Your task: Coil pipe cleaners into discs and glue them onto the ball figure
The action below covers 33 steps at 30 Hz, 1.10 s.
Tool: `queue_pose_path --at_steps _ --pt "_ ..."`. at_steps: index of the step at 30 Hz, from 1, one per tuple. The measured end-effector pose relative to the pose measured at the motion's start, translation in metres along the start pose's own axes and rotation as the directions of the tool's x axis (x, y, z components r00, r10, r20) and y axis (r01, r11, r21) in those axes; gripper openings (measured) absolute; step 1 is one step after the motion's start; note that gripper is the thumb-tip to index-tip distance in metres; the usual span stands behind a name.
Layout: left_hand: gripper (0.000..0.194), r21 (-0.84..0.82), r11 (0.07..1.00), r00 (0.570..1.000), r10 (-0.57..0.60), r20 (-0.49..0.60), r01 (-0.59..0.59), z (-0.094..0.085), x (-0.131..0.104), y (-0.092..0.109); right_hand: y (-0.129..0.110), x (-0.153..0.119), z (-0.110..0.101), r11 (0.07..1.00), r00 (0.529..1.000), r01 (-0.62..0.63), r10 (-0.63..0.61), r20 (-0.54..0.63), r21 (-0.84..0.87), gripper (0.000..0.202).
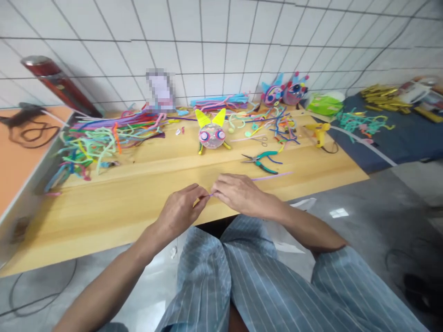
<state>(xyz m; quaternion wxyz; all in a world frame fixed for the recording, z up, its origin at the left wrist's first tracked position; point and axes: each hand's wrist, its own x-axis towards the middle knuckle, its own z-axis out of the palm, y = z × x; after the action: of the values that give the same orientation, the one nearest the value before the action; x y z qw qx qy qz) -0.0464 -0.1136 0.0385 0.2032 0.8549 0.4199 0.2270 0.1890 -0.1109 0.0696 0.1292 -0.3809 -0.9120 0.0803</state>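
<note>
Between my two hands runs a thin purple pipe cleaner (273, 176), its long end sticking out to the right past my right hand. My left hand (183, 205) pinches its left end between thumb and fingertips. Just beside it, my right hand (237, 191) grips the same pipe cleaner, with fingers curled over it. Both hands are low over the front edge of the wooden table (138, 193). Beyond my right hand lie teal-handled pliers (261, 161) with their handles spread. Farther back stands a round, sparkly figure (212, 136) with yellow ears and ringed eyes.
Heaps of coloured pipe cleaners (104, 138) cover the left back. Scissors (261, 139) and a yellow glue gun (321, 133) lie to the right. Two more figures (284, 92) stand by the tiled wall. A red flask (60, 85) is at far left.
</note>
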Motion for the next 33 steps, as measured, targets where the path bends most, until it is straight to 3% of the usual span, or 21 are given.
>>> queue_pose_path --at_steps 6,14,23,28,33 --pt "0.016 0.061 0.998 1.0 0.017 0.008 -0.018 0.01 0.012 -0.004 0.01 0.008 0.002 0.998 0.997 -0.03 0.035 0.073 -0.062 0.014" --pt "0.014 -0.083 0.996 0.999 -0.039 -0.015 0.038 0.004 0.018 -0.003 0.021 0.024 0.01 0.983 0.981 0.18 -0.177 0.072 -0.037 0.02" --pt "0.015 -0.133 0.988 0.986 -0.092 -0.139 0.074 0.012 0.012 0.002 0.02 0.021 0.014 0.988 0.992 0.129 -0.127 0.024 -0.088 0.017" --pt "0.018 -0.144 0.981 0.93 -0.173 -0.324 0.132 0.019 0.01 0.007 0.01 0.018 0.02 0.998 0.99 0.013 -0.021 -0.136 -0.054 0.022" --pt "0.02 -0.265 0.944 0.814 -0.309 -0.491 0.198 0.033 0.011 0.013 -0.003 0.017 0.033 0.998 0.947 -0.07 0.067 -0.315 0.003 0.024"
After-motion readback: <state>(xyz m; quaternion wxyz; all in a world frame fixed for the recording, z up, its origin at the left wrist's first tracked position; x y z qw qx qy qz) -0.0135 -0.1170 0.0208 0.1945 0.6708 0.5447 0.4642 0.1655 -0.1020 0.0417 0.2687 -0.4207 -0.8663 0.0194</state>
